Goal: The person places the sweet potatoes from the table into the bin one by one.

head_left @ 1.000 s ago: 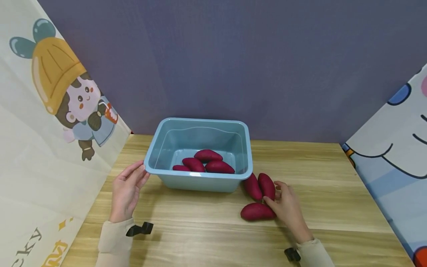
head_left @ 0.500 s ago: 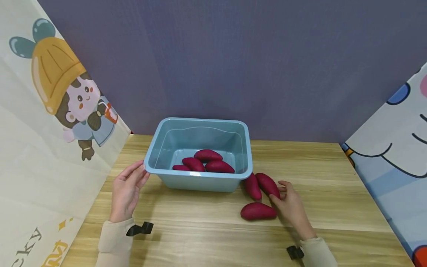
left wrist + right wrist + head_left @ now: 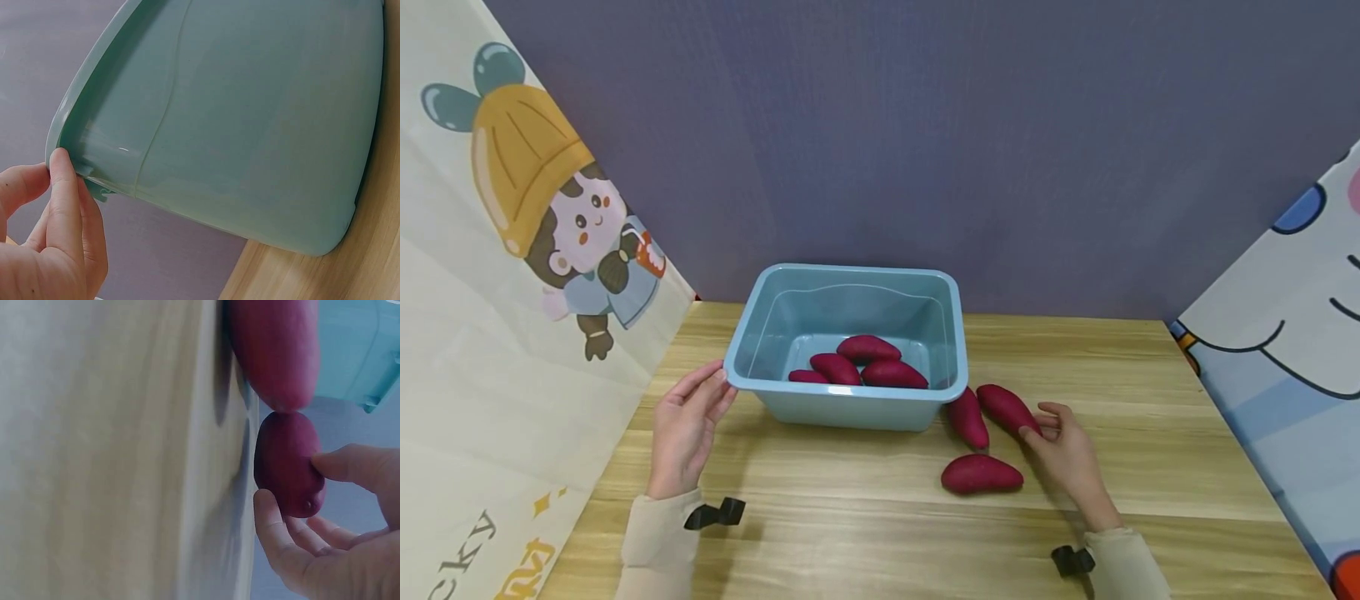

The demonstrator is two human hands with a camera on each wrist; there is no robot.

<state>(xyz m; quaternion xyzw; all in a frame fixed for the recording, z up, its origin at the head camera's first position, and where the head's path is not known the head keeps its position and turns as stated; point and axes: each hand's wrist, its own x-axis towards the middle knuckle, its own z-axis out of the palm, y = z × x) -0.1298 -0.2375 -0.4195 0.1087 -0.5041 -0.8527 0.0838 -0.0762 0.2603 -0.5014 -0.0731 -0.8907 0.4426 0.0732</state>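
Note:
My left hand (image 3: 688, 425) pinches the left front corner of a light blue plastic bin (image 3: 842, 412) between thumb and fingers. In the left wrist view the thumb and fingertips meet at the rim (image 3: 75, 103). My right hand (image 3: 1067, 454) holds the near end of a purple-red sweet potato (image 3: 1006, 408), thumb on one side and fingers on the other. A second sweet potato (image 3: 967, 419) lies close to its left, by the bin's right front corner. Nearer the person, a third sweet potato (image 3: 981, 474) lies sideways on the wood.
Several sweet potatoes (image 3: 868, 349) lie on the bin's floor, partly hidden by its front wall. The wooden table (image 3: 850, 517) meets a grey-purple backdrop (image 3: 910, 150) behind the bin. Printed cloths stand at left (image 3: 467, 333) and right (image 3: 1285, 367).
My right hand has shifted right with the far end of its sweet potato swung away from the bin's side, opening a gap from the other two. The left hand and bin stay put.

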